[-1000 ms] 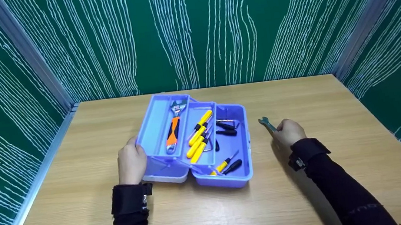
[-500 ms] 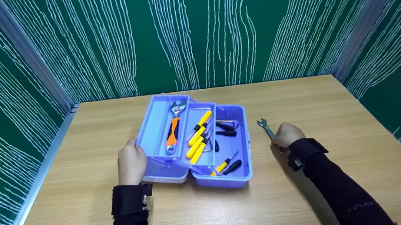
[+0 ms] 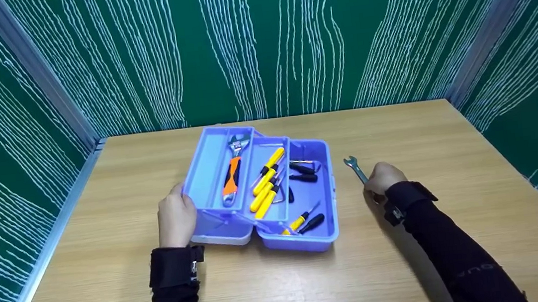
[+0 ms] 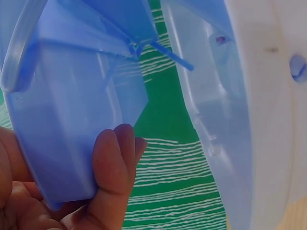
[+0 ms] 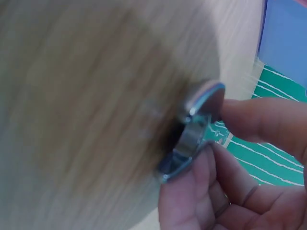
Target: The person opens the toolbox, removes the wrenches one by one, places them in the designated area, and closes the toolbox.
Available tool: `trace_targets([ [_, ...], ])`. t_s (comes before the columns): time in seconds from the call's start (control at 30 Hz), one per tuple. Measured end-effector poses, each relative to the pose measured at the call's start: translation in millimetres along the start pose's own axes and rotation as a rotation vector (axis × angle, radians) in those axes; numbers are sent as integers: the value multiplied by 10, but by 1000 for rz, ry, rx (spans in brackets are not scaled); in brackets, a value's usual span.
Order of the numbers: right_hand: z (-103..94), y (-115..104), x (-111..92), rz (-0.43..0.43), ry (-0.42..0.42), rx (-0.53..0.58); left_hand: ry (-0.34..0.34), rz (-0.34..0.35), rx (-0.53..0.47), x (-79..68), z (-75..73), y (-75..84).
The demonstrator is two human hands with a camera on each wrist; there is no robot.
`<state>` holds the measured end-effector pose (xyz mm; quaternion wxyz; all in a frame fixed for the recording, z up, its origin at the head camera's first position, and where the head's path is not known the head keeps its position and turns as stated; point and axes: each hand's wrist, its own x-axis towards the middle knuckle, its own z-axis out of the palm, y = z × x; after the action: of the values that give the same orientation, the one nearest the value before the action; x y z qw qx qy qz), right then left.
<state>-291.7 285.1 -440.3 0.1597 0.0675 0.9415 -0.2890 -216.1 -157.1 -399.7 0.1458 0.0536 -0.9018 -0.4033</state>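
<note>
An open purple-blue toolbox [image 3: 330, 238] stands mid-table with its stepped trays spread to the left. My left hand [image 3: 177, 218] grips the outer side of the raised top tray [image 3: 204, 175]; its fingers [image 4: 112, 158] curl round the tray wall in the left wrist view. To the right of the box, my right hand [image 3: 386, 178] pinches a small silver open-end wrench [image 3: 356, 169] low over the table, its far head pointing away and slightly left. In the right wrist view, the wrench's near open end [image 5: 191, 136] shows between thumb and fingers.
An adjustable wrench [image 3: 233, 180] with an orange-black handle lies in the top tray. Several yellow-handled screwdrivers [image 3: 265, 199] fill the middle tray. Black-handled tools [image 3: 304, 178] and another yellow screwdriver [image 3: 297, 224] lie in the box bottom. Green white-lined walls [image 3: 268, 46] enclose the wooden table [image 3: 284, 294].
My right hand has shifted slightly left, and more of the wrench's shank shows beyond the fingers. The left hand and the toolbox stay in place.
</note>
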Motion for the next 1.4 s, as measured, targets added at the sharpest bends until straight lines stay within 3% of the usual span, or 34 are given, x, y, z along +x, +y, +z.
trace_targets([
  [0.37, -1, 21, -2, -11, 21, 28, -14, -11, -17, -7, -6, -4],
  [0.53, -14, -79, -87, -68, 110, 51, -3, -1, 1, -15, -2, -22],
  [0.87, 131, -274, -269, -266, 234, 290, 2, 3, -6, -12, -1, -6],
  [1.13, 384, -377, -345, -295, 162, 442, 4, 3, -1, -2, 2, -9],
  [1.4, 593, -474, -399, -349, 120, 454, 1, -1, -5, -2, 11, -8],
])
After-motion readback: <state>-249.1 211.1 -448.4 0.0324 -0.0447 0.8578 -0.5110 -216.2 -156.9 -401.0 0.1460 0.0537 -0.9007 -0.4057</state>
